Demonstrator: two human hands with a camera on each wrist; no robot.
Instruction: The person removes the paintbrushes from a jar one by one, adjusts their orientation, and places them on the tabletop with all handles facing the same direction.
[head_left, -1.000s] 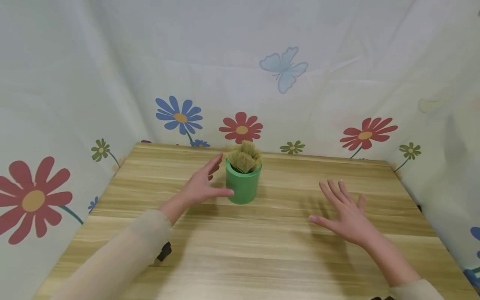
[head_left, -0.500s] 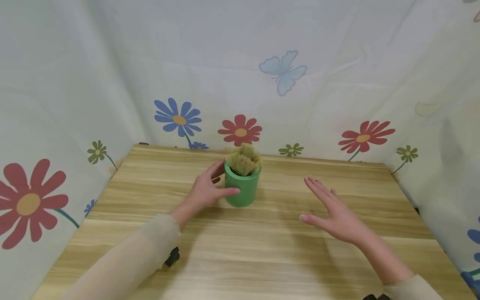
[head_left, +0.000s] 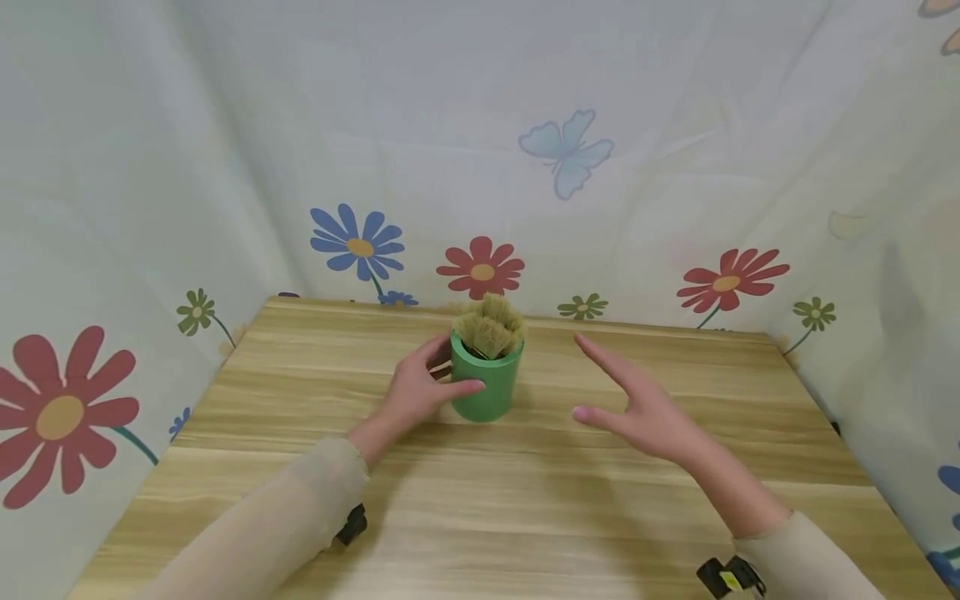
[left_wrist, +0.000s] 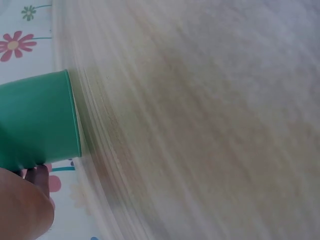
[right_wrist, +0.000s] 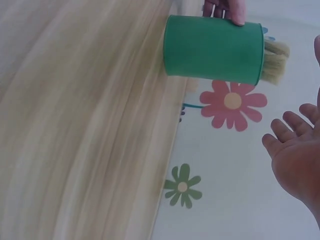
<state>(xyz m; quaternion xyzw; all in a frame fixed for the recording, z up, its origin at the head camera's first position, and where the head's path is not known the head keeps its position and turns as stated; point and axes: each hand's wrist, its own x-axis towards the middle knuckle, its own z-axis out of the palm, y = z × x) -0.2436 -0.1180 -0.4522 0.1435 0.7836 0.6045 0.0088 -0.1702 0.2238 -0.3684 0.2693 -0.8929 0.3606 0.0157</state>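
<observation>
A green cylindrical cup (head_left: 487,393) stands upright on the wooden table, toward its far side. Tan bristly tufts (head_left: 491,327) stick out of its top; what they belong to lies hidden inside. My left hand (head_left: 415,382) holds the cup from the left, thumb across the front and fingers round the back. To the right of the cup, my right hand (head_left: 651,414) hovers apart from it, fingers stretched forward and thumb spread. In the right wrist view the cup (right_wrist: 214,50) appears sideways, with the right hand's fingers (right_wrist: 297,125) extended and nothing in them.
The wood-grain table (head_left: 480,517) ends at a back edge just behind the cup. A white cloth (head_left: 420,100) printed with flowers and a butterfly hangs behind and along both sides. Small black devices (head_left: 731,577) are worn at the wrists.
My left hand has closed in on the cup, its thumb moving onto the front. The right hand has moved left toward the cup, its spread fingers coming together. The cup stays in place.
</observation>
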